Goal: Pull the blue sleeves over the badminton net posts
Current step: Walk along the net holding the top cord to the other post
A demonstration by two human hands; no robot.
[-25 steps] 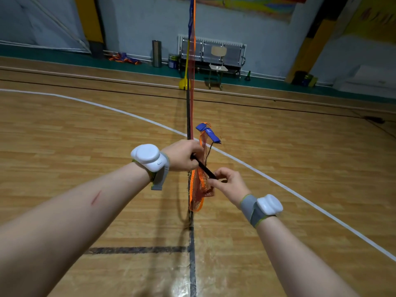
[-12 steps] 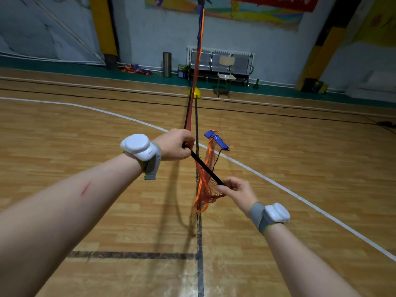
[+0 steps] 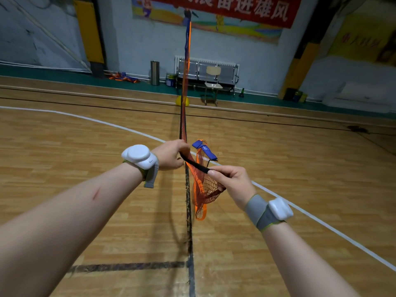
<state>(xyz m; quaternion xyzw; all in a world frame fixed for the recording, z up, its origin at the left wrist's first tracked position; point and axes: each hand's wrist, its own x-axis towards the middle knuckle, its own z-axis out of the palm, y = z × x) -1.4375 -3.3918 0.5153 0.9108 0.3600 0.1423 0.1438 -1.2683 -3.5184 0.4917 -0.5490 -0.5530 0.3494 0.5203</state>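
Orange netting (image 3: 203, 187) is bunched under the right hand (image 3: 233, 179), by which a thin black post (image 3: 194, 162) is pinched; its far end is gripped by the left hand (image 3: 171, 155). Just beyond, a creased blue sleeve (image 3: 204, 150) is draped atop the netting.

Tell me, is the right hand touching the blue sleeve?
Apart. The head view shows wooden floor between the blue sleeve and the right hand, whose fingers pinch a black strip instead.
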